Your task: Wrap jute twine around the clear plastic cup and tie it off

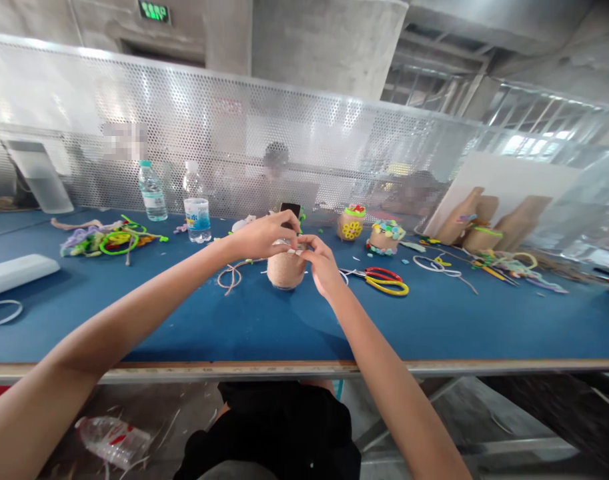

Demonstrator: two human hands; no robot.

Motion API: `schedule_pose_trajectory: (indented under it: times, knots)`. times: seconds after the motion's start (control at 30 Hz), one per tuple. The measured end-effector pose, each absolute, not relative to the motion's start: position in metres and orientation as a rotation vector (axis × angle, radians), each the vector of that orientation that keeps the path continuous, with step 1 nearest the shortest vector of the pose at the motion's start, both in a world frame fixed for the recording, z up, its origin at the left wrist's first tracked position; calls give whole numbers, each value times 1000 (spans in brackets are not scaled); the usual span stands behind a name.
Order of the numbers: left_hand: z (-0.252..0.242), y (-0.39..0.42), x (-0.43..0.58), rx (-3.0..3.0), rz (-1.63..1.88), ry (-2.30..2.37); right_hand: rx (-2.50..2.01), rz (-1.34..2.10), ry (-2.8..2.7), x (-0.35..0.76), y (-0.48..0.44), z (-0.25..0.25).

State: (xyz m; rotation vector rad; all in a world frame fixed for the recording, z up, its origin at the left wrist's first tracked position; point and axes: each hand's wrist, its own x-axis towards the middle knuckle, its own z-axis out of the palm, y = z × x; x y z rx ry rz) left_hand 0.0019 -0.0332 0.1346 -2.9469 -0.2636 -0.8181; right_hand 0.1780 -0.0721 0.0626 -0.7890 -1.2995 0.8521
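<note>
A small jar wrapped in tan twine (pixel 286 270) stands upright on the blue table (pixel 224 333), in front of me. My left hand (pixel 267 233) reaches over its top from the left, fingers bent and closed at the rim. At the rim's right side is my right hand (pixel 321 260), its fingers pinched together. Something small and pale shows between the fingertips, too small to name. The hands nearly touch each other. Red and yellow handled scissors (pixel 387 281) lie to the right of the jar, and a loop of twine (pixel 230 275) lies to its left.
Two water bottles (pixel 198 217) stand at the back left, beside colourful pipe cleaners (pixel 104 240). Decorated jars (pixel 351 225) and twine-wrapped bottles (pixel 454 220) stand toward the back right. A perforated metal screen (pixel 209 133) runs behind the table. A white object (pixel 19 275) lies far left.
</note>
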Motion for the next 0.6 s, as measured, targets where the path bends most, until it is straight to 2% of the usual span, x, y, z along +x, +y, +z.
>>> schedule_pose_trajectory:
  times: [0.4,0.6]
  knots:
    - [129,-29,5,-3122,-864,-631,-771,841,-1302,177,-71,61]
    - [128,-26,5,-3167,-895,-634,-776,846,-1292,176,-73,62]
